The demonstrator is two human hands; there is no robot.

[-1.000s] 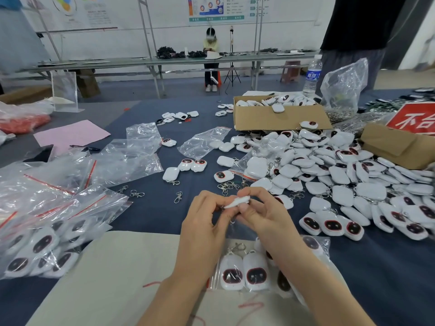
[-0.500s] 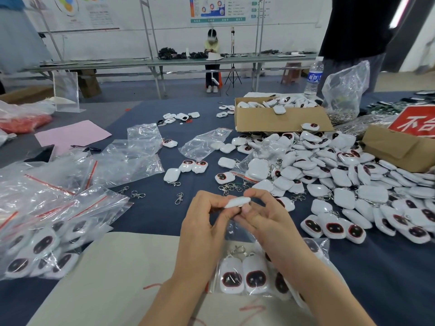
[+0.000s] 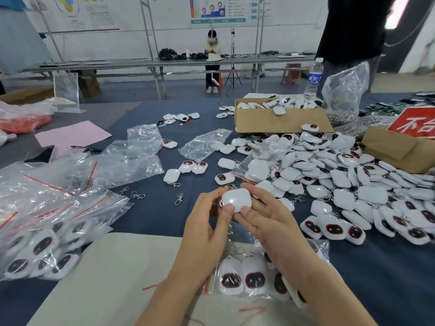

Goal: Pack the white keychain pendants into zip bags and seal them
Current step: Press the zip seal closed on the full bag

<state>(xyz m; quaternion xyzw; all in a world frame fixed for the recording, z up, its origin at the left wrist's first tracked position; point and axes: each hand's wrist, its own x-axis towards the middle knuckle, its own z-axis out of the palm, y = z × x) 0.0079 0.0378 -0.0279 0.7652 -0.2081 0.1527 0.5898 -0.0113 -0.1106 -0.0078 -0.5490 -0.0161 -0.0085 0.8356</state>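
Observation:
My left hand (image 3: 206, 234) and my right hand (image 3: 268, 222) together pinch one white keychain pendant (image 3: 236, 199), its plain white back facing up, above the blue table. Below my hands lies a zip bag (image 3: 249, 276) with several pendants inside, their dark faces showing. A large heap of loose white pendants (image 3: 341, 182) spreads over the table to the right. Filled zip bags (image 3: 40, 245) lie at the left, and empty zip bags (image 3: 131, 161) lie behind them.
An open cardboard box (image 3: 277, 120) holding pendants stands at the back, with a water bottle (image 3: 313, 78) and a clear plastic sack (image 3: 346, 88) beside it. Loose metal clasps (image 3: 179, 198) lie left of my hands. A white sheet (image 3: 113, 278) covers the near table edge.
The pendant was held edge-on between my fingertips; it has turned so its flat white back faces up. My hands stay in nearly the same place.

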